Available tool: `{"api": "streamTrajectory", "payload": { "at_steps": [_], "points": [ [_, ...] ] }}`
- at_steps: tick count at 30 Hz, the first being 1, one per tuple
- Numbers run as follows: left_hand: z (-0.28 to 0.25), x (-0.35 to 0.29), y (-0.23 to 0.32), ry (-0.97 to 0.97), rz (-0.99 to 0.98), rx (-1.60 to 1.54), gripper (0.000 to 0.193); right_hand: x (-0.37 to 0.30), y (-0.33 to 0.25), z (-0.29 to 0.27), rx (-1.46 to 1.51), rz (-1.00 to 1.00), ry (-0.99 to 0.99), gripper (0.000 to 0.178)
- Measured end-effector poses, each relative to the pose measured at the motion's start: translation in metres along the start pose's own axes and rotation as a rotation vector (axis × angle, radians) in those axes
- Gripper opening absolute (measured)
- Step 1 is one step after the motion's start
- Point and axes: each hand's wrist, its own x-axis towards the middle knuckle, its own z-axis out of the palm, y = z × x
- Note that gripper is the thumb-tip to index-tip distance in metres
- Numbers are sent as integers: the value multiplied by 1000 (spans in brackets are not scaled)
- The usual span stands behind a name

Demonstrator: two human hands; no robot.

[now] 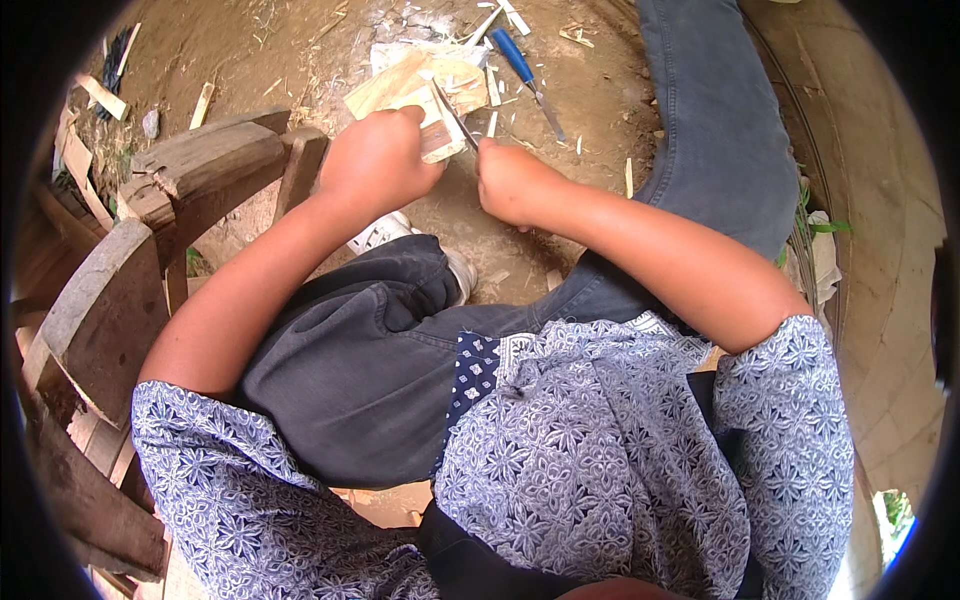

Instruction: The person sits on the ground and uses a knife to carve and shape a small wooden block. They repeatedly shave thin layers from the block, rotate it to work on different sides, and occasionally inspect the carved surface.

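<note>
My left hand (380, 155) is closed round a small pale piece of wood (438, 140), whose end shows past the fingers. In my right hand (515, 180) is a knife (458, 118); its narrow blade points up and to the left, along the side of the wood. Whether the edge touches the wood, I cannot tell. The fingers hide the knife's handle. Just beyond my hands, a broader pale slab of wood (385, 85) lies on the ground by some whitish plastic (400, 52).
A chisel (513, 55) with a blue handle lies on the dirt ground beyond my right hand. Wood chips (515, 17) are scattered about. Curved wooden beams (215, 160) stand close on the left. My trouser leg (715, 130) stretches forward on the right.
</note>
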Motion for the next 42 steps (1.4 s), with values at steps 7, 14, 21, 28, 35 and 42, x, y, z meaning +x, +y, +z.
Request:
{"api": "streamTrajectory", "payload": {
  "at_steps": [7, 14, 21, 28, 35, 42],
  "points": [
    [-4, 3, -1, 36, 5, 6, 39, 12, -4, 16, -61, -13, 134, 33],
    [-1, 11, -5, 87, 3, -13, 37, 30, -4, 19, -71, 34, 177, 37],
    [6, 5, -3, 98, 70, 28, 35, 86, 28, 34, 17, -92, 245, 31],
    [6, 1, 2, 42, 50, -33, 32, 29, 36, 16, -22, -145, 229, 26],
    [6, -5, 3, 25, 4, -63, 30, 2, 23, -4, -115, -129, 77, 27],
    [8, -5, 4, 17, -12, -42, 31, 24, 8, 3, -63, -93, 121, 22]
  ]
}}
